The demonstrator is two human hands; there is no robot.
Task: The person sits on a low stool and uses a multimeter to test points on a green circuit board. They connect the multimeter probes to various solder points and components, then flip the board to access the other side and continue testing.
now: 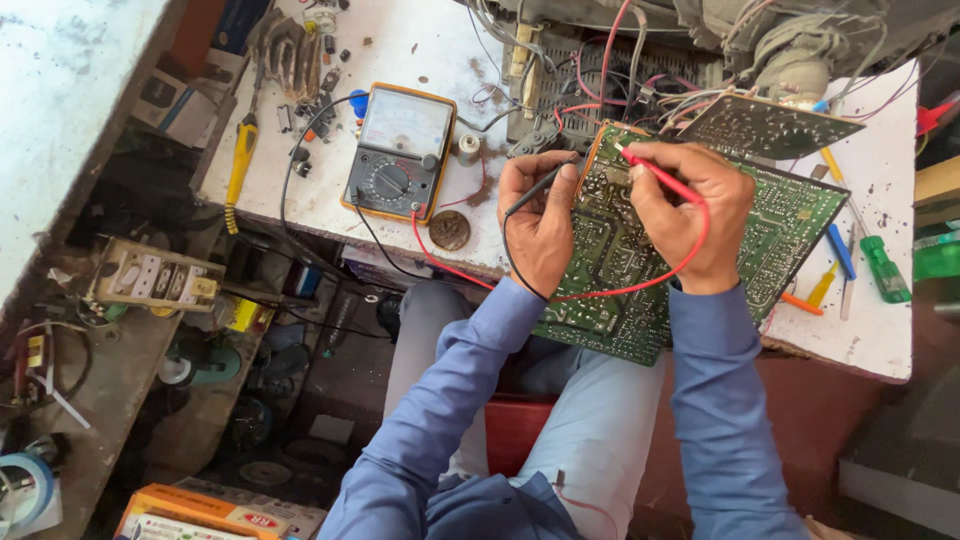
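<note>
A large green circuit board (780,225) lies tilted over the edge of the white workbench (420,40), reaching over my lap. My left hand (540,225) pinches a thin black probe (535,190) whose tip touches the board's upper left corner. My right hand (690,210) grips a red probe (655,172), its tip pressed on the board near the top edge. Red and black leads run from both probes to an analog multimeter (398,150) with an orange rim, lying left of the board.
A yellow-handled tool (240,160) lies at the bench's left edge. Screwdrivers (885,268) and pens sit to the right of the board. A tangle of wires (600,70) and a second board (765,125) are behind it. A cluttered side shelf holds a socket strip (155,275).
</note>
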